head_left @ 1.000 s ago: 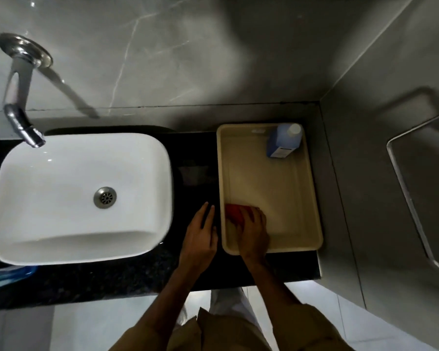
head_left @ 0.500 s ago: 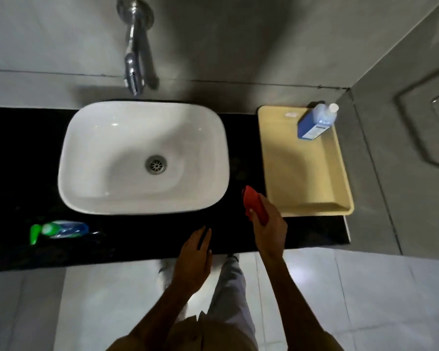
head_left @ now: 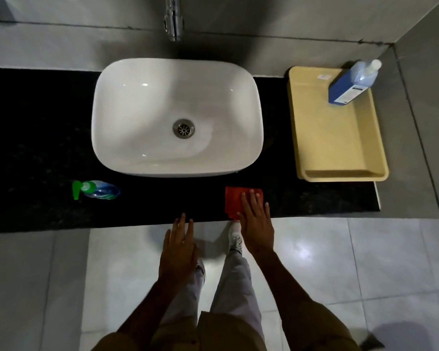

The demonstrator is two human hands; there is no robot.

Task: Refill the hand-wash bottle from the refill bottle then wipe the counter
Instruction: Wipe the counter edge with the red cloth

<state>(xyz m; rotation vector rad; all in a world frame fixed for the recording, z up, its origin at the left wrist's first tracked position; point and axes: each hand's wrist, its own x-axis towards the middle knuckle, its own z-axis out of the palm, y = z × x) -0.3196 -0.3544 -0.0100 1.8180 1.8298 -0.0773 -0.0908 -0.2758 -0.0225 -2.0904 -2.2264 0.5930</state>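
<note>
At the front edge of the black worktop (head_left: 36,148), your right hand (head_left: 256,224) lies flat, fingers spread, pressing the red cloth (head_left: 235,201); your left hand (head_left: 179,249) hovers open beside it, holding nothing; hand-wash bottle (head_left: 96,190) stands left of the basin (head_left: 178,117); refill bottle (head_left: 350,83) in the tray (head_left: 340,148) at the right end; bare dark surface lies between.

Bare tabletop (head_left: 162,196) runs leftward before me; the basin (head_left: 178,117) blocks behind, the hand-wash bottle (head_left: 96,190) farther left.
</note>
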